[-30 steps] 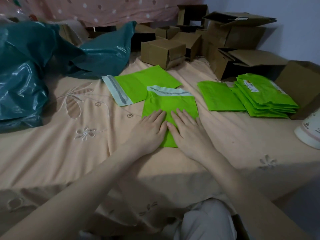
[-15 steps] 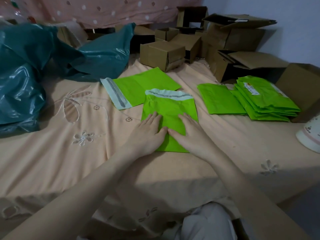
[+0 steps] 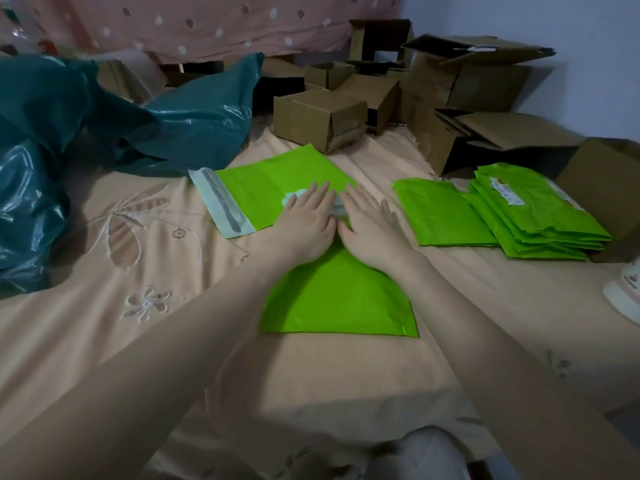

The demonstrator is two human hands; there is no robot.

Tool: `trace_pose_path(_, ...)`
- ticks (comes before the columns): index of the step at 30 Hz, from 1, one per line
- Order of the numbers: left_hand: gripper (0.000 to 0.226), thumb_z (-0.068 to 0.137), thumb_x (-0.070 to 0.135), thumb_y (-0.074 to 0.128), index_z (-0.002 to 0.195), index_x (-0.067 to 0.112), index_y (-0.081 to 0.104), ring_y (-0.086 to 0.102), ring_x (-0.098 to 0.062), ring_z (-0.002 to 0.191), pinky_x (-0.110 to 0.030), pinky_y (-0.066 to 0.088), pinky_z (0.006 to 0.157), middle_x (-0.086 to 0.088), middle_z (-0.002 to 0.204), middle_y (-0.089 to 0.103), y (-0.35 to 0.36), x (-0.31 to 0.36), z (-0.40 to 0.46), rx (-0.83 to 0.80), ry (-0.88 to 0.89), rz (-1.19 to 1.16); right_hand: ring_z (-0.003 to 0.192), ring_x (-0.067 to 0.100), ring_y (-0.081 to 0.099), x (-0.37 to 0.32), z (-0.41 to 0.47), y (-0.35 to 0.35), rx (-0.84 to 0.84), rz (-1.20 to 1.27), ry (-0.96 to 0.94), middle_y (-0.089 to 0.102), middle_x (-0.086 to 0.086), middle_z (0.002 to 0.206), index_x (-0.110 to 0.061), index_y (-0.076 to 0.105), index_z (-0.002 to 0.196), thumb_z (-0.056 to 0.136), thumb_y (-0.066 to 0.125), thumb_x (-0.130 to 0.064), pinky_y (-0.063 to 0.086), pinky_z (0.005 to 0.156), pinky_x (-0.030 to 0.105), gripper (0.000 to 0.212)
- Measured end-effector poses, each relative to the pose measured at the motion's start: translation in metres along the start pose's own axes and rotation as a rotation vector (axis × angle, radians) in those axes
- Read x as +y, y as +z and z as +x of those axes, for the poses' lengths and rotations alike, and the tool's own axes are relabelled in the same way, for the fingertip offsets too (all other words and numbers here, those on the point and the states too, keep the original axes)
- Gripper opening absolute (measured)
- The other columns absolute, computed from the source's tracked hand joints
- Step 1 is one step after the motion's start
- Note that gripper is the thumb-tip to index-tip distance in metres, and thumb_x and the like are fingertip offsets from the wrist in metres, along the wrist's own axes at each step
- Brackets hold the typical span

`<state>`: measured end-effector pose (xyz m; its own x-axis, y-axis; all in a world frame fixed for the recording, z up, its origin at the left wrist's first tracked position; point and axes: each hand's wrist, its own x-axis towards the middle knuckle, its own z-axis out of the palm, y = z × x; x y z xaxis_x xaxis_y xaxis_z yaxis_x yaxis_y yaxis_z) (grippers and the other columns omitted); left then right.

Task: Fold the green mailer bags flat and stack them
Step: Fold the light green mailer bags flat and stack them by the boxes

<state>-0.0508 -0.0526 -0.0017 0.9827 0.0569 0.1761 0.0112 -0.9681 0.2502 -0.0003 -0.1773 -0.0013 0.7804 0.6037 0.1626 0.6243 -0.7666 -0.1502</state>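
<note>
A green mailer bag (image 3: 337, 299) lies flat on the peach bedsheet in front of me. My left hand (image 3: 304, 226) and my right hand (image 3: 372, 230) press side by side on its far end, fingers straight, covering the white flap. Behind them a second green mailer (image 3: 273, 188) lies flat with its white adhesive flap to the left. To the right, a single flat green mailer (image 3: 440, 213) lies beside a stack of folded green mailers (image 3: 540, 216).
Several cardboard boxes (image 3: 318, 119) crowd the back and right of the bed. Large teal plastic bags (image 3: 194, 129) sit at the left. A white object (image 3: 623, 292) shows at the right edge. The embroidered bedsheet (image 3: 145, 258) is bare at front left.
Both hands have slid away from me along the mailer, from its near end to its far flap end. The near half of the bag now lies uncovered.
</note>
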Motion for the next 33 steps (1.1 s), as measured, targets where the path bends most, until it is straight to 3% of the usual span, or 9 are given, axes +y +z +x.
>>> trace_pose_path(4,0.051,0.102,0.031,0.023,0.15,0.019,0.013,0.005,-0.018,0.146,-0.038,0.005,0.117,0.0,0.159,0.005,0.017,-0.012,0.003,-0.107,-0.038,0.002,0.147,0.014,0.001,0.007,0.005,0.012,-0.198,0.043,0.045,0.003,-0.001,0.16,-0.015,0.012,0.151,0.101,0.025,-0.037,0.003,0.118,0.044,0.056)
trace_pose_path(7,0.051,0.102,0.033,0.02,0.151,0.022,0.01,0.001,-0.02,0.146,-0.038,0.003,0.117,0.001,0.159,0.002,0.021,-0.015,0.005,-0.124,-0.05,0.002,0.147,0.016,-0.006,0.008,0.006,0.014,-0.24,-0.01,0.058,-0.005,-0.004,0.16,-0.019,0.004,0.151,0.101,0.019,-0.04,-0.001,0.117,0.046,0.056)
trace_pose_path(14,0.053,0.101,0.035,0.019,0.151,0.023,0.005,-0.005,-0.024,0.146,-0.037,0.0,0.117,-0.001,0.159,-0.004,0.021,-0.014,0.004,-0.141,-0.093,-0.021,0.147,0.023,-0.01,0.005,0.006,0.015,-0.246,-0.012,0.131,-0.011,0.008,0.159,-0.021,-0.001,0.151,0.1,0.019,-0.045,-0.005,0.116,0.047,0.06)
trace_pose_path(22,0.068,0.099,0.043,0.025,0.15,0.008,-0.004,-0.007,-0.022,0.146,-0.034,-0.005,0.117,-0.015,0.157,-0.007,0.024,-0.016,0.006,-0.071,-0.164,-0.064,0.147,0.017,-0.004,0.009,0.009,0.021,-0.174,0.042,0.172,-0.004,0.007,0.16,-0.007,0.002,0.151,0.098,0.025,-0.046,-0.003,0.118,0.04,0.069)
trace_pose_path(25,0.066,0.098,0.045,0.026,0.151,0.014,0.0,-0.008,-0.026,0.146,-0.037,-0.004,0.117,-0.017,0.157,-0.008,0.025,-0.017,0.004,0.006,-0.205,-0.116,0.147,0.016,0.002,0.012,0.008,0.024,-0.051,0.152,0.151,0.005,0.005,0.16,-0.009,0.01,0.151,0.1,0.025,-0.044,0.002,0.119,0.042,0.063)
trace_pose_path(27,0.063,0.098,0.047,0.028,0.151,0.017,0.011,-0.003,-0.026,0.146,-0.039,0.0,0.117,-0.014,0.158,-0.002,0.023,-0.015,0.001,0.143,-0.185,-0.161,0.146,0.016,0.013,0.013,0.004,0.023,0.131,0.214,0.113,0.019,0.005,0.158,-0.01,0.025,0.147,0.101,0.026,-0.039,0.01,0.119,0.043,0.055)
trace_pose_path(30,0.056,0.095,0.044,0.028,0.141,0.012,0.037,0.025,-0.027,0.141,-0.042,0.02,0.113,-0.013,0.153,0.025,0.014,-0.012,-0.007,0.398,-0.094,-0.135,0.136,0.021,0.038,0.01,-0.003,0.014,0.396,0.1,0.004,0.046,0.009,0.144,-0.008,0.05,0.132,0.098,0.022,-0.037,0.029,0.113,0.04,0.052)
trace_pose_path(33,0.053,0.092,0.04,0.028,0.13,0.008,0.047,0.045,-0.031,0.124,-0.042,0.038,0.098,-0.014,0.139,0.043,0.001,-0.015,-0.017,0.483,-0.106,-0.128,0.116,0.029,0.053,0.005,-0.01,-0.002,0.494,0.167,-0.031,0.061,0.012,0.123,-0.005,0.06,0.115,0.093,0.027,-0.033,0.037,0.097,0.035,0.048)
